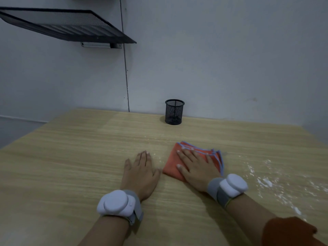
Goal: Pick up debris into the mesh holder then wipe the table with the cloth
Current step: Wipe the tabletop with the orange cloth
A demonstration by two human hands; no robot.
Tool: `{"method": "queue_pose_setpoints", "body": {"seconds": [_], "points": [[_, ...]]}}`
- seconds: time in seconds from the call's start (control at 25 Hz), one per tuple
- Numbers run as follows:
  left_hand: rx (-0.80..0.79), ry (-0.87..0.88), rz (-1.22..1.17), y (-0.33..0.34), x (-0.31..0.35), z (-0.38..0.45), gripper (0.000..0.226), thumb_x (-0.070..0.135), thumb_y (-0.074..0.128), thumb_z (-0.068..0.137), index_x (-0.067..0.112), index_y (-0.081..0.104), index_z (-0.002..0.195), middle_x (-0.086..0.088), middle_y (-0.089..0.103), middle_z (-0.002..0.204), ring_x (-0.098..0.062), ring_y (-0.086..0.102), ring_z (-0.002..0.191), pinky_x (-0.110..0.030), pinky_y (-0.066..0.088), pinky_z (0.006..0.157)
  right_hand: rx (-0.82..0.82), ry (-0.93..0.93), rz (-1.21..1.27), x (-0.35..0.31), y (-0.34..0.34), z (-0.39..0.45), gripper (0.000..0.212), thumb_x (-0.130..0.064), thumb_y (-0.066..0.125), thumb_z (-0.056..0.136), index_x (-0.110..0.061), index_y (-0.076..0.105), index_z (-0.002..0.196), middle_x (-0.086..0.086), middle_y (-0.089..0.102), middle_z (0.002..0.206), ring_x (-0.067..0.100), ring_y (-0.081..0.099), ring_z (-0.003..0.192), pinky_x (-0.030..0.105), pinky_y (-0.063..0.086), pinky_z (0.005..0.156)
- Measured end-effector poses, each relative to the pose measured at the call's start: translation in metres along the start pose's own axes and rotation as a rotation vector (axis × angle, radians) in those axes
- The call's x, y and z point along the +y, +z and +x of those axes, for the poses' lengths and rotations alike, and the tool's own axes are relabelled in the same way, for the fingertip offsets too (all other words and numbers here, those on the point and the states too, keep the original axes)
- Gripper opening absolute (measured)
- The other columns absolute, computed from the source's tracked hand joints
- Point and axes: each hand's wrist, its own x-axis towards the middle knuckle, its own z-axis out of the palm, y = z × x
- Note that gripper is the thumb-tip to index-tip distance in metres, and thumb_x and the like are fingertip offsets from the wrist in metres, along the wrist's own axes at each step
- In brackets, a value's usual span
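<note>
Something dark lies at the bottom of the mesh holder (pixel 174 112), but through the wire I can't make out what it is. The near part of the cloth (pixel 193 159) is hidden under the right hand (pixel 196 167), and a rust-coloured sleeve (pixel 291 231) is cut off at the lower right corner.

The holder stands upright at the far edge of the counter (pixel 71 157), close against the pale wall (pixel 213 59), well apart from both hands. Up on the wall to the left hangs a black mesh shelf (pixel 67 23) on a metal bracket, its left end out of view. White powdery smears (pixel 266 181) are scattered over the counter to the right of the cloth.

The left hand (pixel 140 173) lies flat on the bare counter, fingers straight and together, just beside the cloth without touching it. The right hand presses flat on the cloth, fingers spread and straight. Each wrist carries a grey strap with a rounded white device.

The counter is light wood grain. The cloth is orange, folded, edged in blue stitching; its layered corners fan out at the right.
</note>
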Motion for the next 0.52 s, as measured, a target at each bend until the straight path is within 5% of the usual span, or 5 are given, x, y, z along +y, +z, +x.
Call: {"method": "queue_pose_setpoints", "body": {"seconds": [0.16, 0.52], "points": [[0.024, 0.003, 0.03, 0.003, -0.003, 0.001, 0.067, 0.046, 0.017, 0.098, 0.011, 0.002, 0.153, -0.002, 0.002, 0.164, -0.015, 0.0, 0.15, -0.05, 0.003, 0.12, -0.035, -0.13, -0.029, -0.009, 0.0, 0.036, 0.056, -0.056, 0.019, 0.096, -0.043, 0.004, 0.148, -0.018, 0.003, 0.16, 0.01, 0.002, 0.149, 0.051, 0.002, 0.118], [0.005, 0.003, 0.01, 0.002, -0.003, -0.001, 0.067, 0.047, 0.015, 0.098, 0.011, 0.001, 0.153, -0.002, -0.001, 0.164, -0.016, -0.002, 0.151, -0.05, 0.0, 0.121, 0.013, 0.506, 0.078, 0.054, 0.002, 0.071, 0.063, -0.055, 0.017, 0.094, -0.029, 0.008, 0.151, -0.005, 0.003, 0.162, 0.024, 0.001, 0.149, 0.062, 0.0, 0.116]]}}
